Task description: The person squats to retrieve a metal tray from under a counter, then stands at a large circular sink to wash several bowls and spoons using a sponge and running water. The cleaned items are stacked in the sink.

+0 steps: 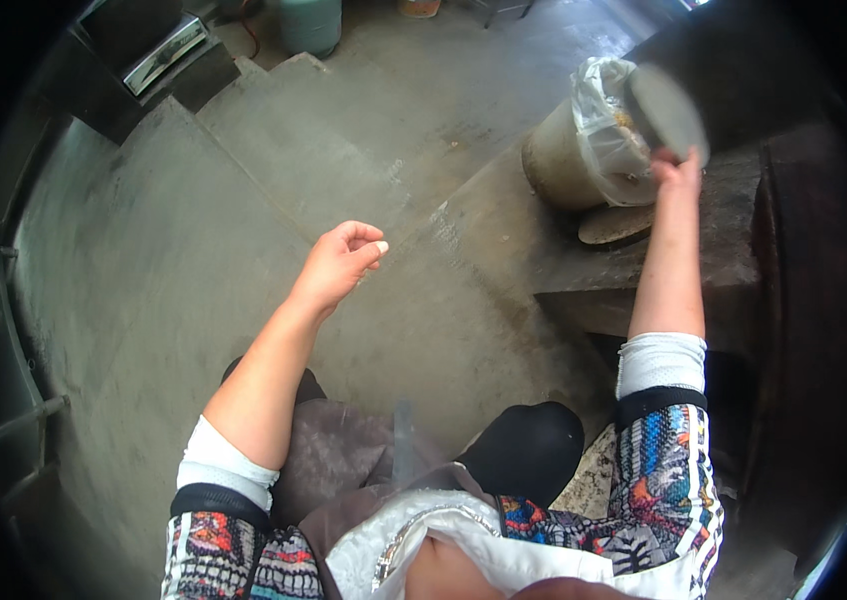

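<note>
At the mouth of the bucket [550, 165], on its right side, the right hand [677, 174] is clamped on the near edge of a round grey lid [671, 112] — both look a little blurred, and the lid is tilted up beside the opening. A clear bag [598, 118] lines the bucket and folds out over its rim, with something yellowish inside. A flat disc [615, 226] lies just on the near side of the bucket, over a dark ledge [715, 235]. Well to the left of the bucket and nearer the body, the left hand [341, 262] hangs above the floor [173, 230], fingers loosely curled — whether thumb and fingertips meet, I cannot tell. Far beyond the bucket, leftward, stands a teal cylinder [310, 24]
</note>
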Demonstrator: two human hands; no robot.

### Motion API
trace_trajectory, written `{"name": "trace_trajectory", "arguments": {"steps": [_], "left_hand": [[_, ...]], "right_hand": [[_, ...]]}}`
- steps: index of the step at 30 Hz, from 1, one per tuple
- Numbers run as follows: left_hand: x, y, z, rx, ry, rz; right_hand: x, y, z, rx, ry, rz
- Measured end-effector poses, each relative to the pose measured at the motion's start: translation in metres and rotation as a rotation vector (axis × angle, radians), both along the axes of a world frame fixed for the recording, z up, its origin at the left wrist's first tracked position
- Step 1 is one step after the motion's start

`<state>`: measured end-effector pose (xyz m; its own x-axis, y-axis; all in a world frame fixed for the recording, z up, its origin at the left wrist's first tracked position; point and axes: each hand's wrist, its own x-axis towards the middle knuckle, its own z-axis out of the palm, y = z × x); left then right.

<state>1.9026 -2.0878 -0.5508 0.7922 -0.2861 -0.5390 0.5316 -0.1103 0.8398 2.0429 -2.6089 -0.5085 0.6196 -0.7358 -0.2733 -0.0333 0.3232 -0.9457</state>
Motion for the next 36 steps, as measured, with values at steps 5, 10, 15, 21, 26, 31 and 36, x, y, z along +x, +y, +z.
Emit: {"name": "trace_trajectory", "arguments": {"steps": [5,10,15,21,26,31,36], "left_hand": [[0.0,0.002,0.001,0.011,-0.017,-0.023],[-0.004,0.008,-0.003,0.024,-0.053,-0.05],[0.004,0.01,-0.008,0.009,-0.088,-0.041],[0.0,0.013,-0.014,0.014,-0.073,-0.054],[0.002,0.014,-0.014,0.015,-0.081,-0.071],[0.001,0.017,-0.012,0.041,-0.071,-0.067],[0.0,0.019,-0.013,0.016,-0.085,-0.065]], "right_hand": [[-0.015,0.025,-0.01,0.211,0.09,-0.151],[-0.022,0.04,0.015,0.109,-0.137,0.027],[-0.014,0.059,0.009,0.282,0.099,-0.321],[-0.012,0.06,0.006,0.014,-0.005,-0.056],[-0.013,0.065,0.014,0.151,0.121,-0.094],[-0.013,0.063,0.01,0.197,0.08,-0.201],[-0.01,0.055,0.032,0.023,-0.002,0.034]]}}
